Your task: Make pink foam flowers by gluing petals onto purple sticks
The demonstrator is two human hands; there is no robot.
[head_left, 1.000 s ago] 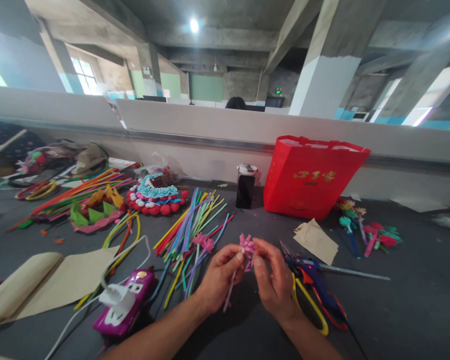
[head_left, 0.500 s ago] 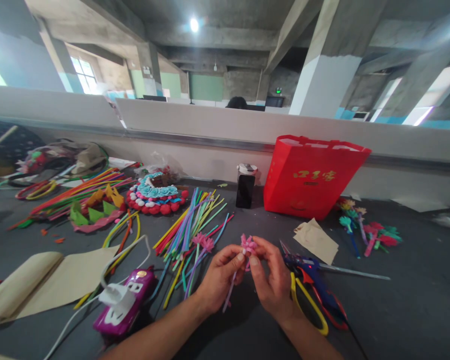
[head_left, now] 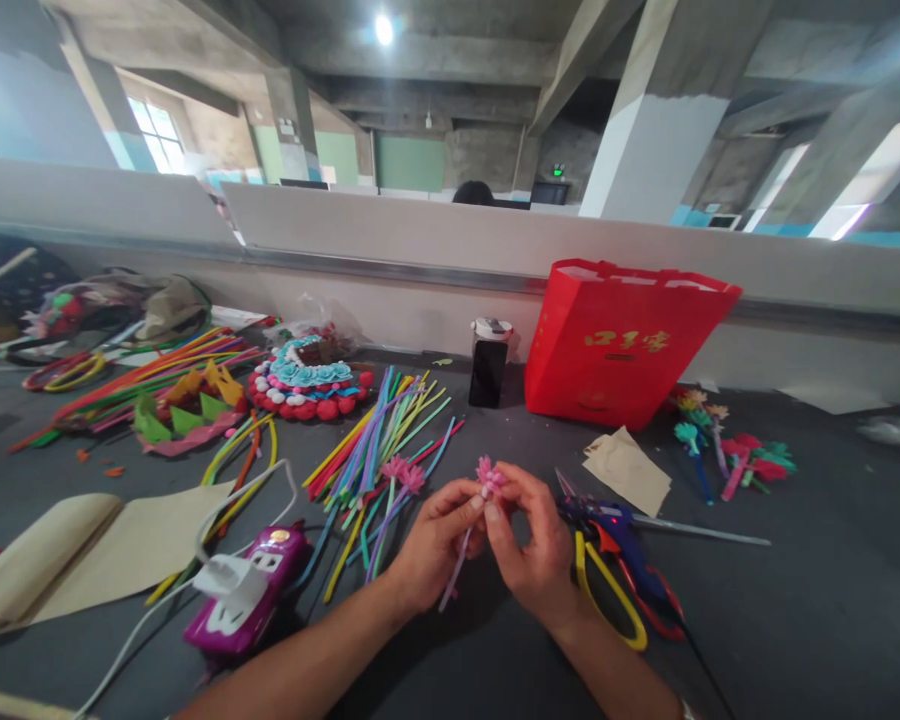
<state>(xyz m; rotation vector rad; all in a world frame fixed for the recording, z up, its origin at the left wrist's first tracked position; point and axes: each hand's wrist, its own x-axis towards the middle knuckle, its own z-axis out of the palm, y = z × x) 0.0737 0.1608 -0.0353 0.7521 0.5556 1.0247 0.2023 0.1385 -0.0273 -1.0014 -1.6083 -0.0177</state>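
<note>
Between my two hands is a pink pipe-cleaner flower (head_left: 489,474) with a pale lilac stem that slants down under my fingers. My left hand (head_left: 439,535) is closed, thumb and fingers pinching the flower just below its head. From the other side, my right hand (head_left: 529,535) pinches the base of the petals with thumb and forefinger. Left of my hands, a finished-looking pink flower (head_left: 403,474) lies on a spread of coloured pipe cleaners (head_left: 375,435). By my right wrist are yellow-handled scissors (head_left: 611,595) and a blue glue gun (head_left: 630,555) with a small red light.
A purple power strip (head_left: 251,590) with a white plug and cable sits at left, near brown paper (head_left: 135,540). A phone (head_left: 488,372) leans on a bottle beside a red bag (head_left: 630,340). Brown sheets (head_left: 628,470) and more pipe-cleaner flowers (head_left: 754,460) lie at right.
The view has shifted slightly. My right fingers have drawn in at the flower's base, and the pink strand that hung below the head no longer shows. My left hand keeps its pinch.
</note>
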